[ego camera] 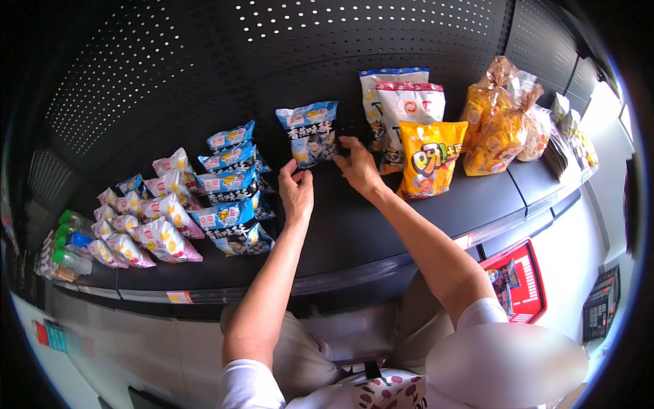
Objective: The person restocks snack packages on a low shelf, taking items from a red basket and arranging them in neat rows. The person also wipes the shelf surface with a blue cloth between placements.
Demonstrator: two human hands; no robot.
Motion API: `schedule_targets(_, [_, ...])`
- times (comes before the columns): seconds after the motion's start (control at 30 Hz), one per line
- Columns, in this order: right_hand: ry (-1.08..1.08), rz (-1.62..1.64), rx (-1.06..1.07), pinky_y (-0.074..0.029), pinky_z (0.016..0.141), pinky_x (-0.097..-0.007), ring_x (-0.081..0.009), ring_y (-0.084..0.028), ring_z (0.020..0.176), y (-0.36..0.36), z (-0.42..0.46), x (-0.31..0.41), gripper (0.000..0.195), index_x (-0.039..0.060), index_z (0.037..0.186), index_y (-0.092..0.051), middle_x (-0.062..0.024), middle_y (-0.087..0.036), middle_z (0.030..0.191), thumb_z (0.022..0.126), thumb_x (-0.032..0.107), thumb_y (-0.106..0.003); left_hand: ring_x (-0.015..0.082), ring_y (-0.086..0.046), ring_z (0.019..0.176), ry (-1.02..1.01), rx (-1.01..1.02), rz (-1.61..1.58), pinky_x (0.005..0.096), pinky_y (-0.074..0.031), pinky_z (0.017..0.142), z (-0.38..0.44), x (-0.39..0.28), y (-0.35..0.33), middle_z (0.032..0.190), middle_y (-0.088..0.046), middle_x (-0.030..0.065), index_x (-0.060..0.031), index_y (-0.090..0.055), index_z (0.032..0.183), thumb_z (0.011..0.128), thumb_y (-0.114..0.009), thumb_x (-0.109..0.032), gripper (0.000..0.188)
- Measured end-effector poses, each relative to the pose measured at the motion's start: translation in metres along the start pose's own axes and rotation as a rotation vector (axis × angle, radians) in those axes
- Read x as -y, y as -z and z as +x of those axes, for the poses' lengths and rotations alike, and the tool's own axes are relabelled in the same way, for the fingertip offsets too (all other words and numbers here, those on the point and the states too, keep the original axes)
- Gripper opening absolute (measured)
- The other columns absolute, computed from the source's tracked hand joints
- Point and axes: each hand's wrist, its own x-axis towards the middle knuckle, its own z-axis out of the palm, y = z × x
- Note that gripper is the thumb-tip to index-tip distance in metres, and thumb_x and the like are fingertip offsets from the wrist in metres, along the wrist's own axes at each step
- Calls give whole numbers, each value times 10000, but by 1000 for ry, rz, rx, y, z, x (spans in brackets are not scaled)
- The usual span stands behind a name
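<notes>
A blue and black snack bag [310, 134] stands upright at the back of a black metal shelf [327, 225]. My left hand [297, 191] is at its lower left corner, fingers apart and slightly curled. At its lower right side is my right hand [357, 166], with thumb and forefinger spread. Whether the fingertips touch the bag is hard to tell. Left of my left hand stands a row of matching blue and black bags [230, 220], one behind another. A yellow snack bag [431, 158] stands right of my right hand, in front of white snack bags [411, 105].
White and pink snack bags [166, 240] and green-lidded containers [74, 262] stand at the left. Tied bags of orange-wrapped snacks [493, 138] are at the right. A perforated black back panel [306, 30] rises behind. Below right are a red basket [534, 291] and a black crate [602, 304].
</notes>
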Motion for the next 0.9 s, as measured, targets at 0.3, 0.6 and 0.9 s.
schedule_targets(0.3, [310, 69, 28, -583, 784, -389, -309, -703, 906, 48, -80, 77, 176, 35, 1113, -678, -147, -657, 1012, 938, 26, -686, 122, -695, 933, -13, 472, -177, 275, -552, 801, -71, -21, 4, 1024, -718, 44, -73, -672, 1183, 1067, -645, -360, 311])
schedule_targets(0.6, [170, -8, -272, -528, 712, -329, -181, -648, 828, 175, -254, 87, 249, 40, 1163, -708, -70, -632, 909, 965, -78, -615, 64, -645, 846, 52, 725, -56, 219, -501, 786, -118, -56, 2, 961, -748, 19, -51, -739, 1146, 1085, -615, -231, 227])
schedule_targets(0.9, [-712, -481, -451, -585, 741, -315, -191, -714, 939, 362, -457, -134, 159, 47, 1178, -705, -103, -682, 1111, 1031, 85, -657, 89, -647, 925, 79, 852, 104, 255, -533, 894, -120, -75, -5, 1006, -739, 43, -42, -725, 1192, 1089, -592, -220, 244])
